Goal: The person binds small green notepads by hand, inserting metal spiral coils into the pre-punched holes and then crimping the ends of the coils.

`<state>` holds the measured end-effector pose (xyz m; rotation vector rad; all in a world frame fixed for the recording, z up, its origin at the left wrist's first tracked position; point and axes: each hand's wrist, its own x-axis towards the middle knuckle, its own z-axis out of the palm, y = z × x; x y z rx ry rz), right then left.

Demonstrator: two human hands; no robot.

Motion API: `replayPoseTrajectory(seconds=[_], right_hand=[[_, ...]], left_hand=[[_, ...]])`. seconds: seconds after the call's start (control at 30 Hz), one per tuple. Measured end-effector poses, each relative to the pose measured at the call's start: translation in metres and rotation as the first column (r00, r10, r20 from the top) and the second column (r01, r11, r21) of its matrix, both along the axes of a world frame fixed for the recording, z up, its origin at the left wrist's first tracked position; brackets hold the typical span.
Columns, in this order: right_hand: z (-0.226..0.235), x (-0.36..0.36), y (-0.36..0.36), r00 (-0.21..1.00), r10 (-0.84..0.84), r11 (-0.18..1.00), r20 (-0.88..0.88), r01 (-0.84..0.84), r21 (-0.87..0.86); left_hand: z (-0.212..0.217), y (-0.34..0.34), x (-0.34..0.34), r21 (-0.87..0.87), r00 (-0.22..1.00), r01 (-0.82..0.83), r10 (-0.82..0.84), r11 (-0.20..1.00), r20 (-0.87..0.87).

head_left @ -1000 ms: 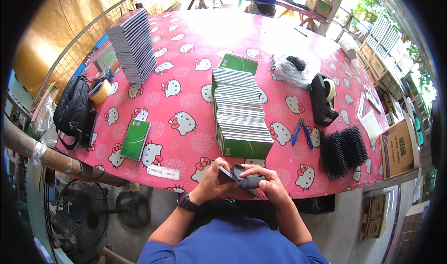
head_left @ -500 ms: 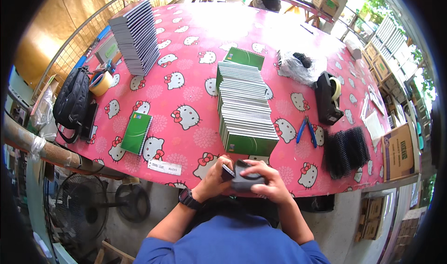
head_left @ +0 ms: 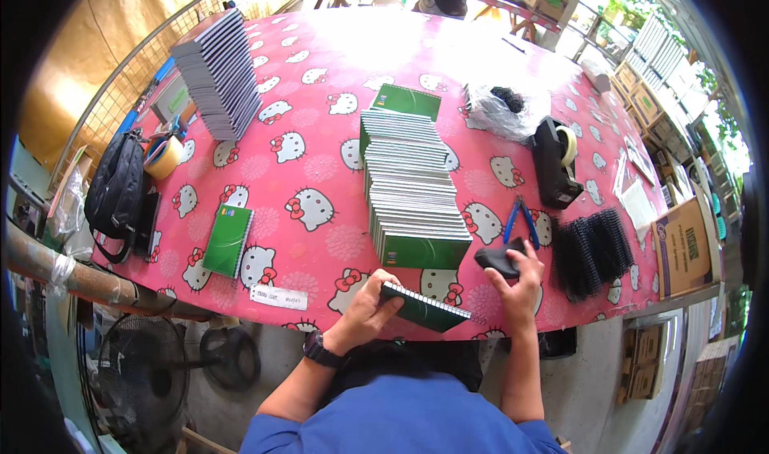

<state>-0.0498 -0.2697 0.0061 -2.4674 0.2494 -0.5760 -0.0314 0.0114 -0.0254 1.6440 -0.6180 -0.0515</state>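
Note:
My left hand [head_left: 367, 314] is closed on one end of a green spiral notebook [head_left: 428, 311], which is tilted with its row of holes or coil edge uppermost at the table's near edge. Away to the right, my right hand [head_left: 521, 282] grips a small black object [head_left: 498, 259] whose kind I cannot make out, just below the blue-handled pliers [head_left: 521, 223]. A long leaning row of green notebooks [head_left: 408, 190] lies directly ahead of my hands. Another green spiral notebook [head_left: 228, 240] rests flat to the left, above a white paper label [head_left: 278, 297].
Black plastic coils [head_left: 593, 254] lie at the right, with a tape dispenser [head_left: 554, 166] and clear plastic bag [head_left: 513, 114] beyond. A tall notebook stack [head_left: 216, 74], tape roll [head_left: 163, 158] and black bag [head_left: 116, 186] stand left. A cardboard box [head_left: 687, 250] borders the right edge.
My right hand has moved right with the black object, away from the left hand. The notebook in my left hand now shows its green cover. The view has shifted slightly.

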Motion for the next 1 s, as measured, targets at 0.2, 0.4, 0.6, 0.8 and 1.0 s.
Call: replayPoseTrajectory(seconds=[0.2, 0.4, 0.6, 0.8, 1.0], right_hand=[[0.054, -0.008, 0.062, 0.872, 0.415, 0.864, 0.259, -0.467, 0.188], [0.052, -0.014, 0.109, 0.811, 0.533, 0.714, 0.241, -0.584, 0.385], [0.054, -0.01, 0.113, 0.744, 0.607, 0.72, 0.279, -0.663, 0.203], [0.059, -0.01, 0.116, 0.75, 0.626, 0.732, 0.213, -0.66, 0.169], [0.062, -0.009, 0.124, 0.643, 0.736, 0.646, 0.213, -0.761, 0.065]], left_hand=[[0.033, -0.005, -0.004, -0.204, 0.961, -0.073, 0.014, 0.976, -0.277], [0.043, -0.003, -0.009, -0.226, 0.986, -0.073, 0.037, 0.971, -0.16], [0.043, -0.002, -0.012, -0.291, 0.973, -0.139, 0.077, 0.947, -0.216], [0.043, 0.006, -0.014, -0.202, 0.991, -0.124, 0.11, 0.971, -0.077], [0.04, 0.014, -0.017, -0.292, 0.973, -0.089, 0.021, 0.952, -0.23]])
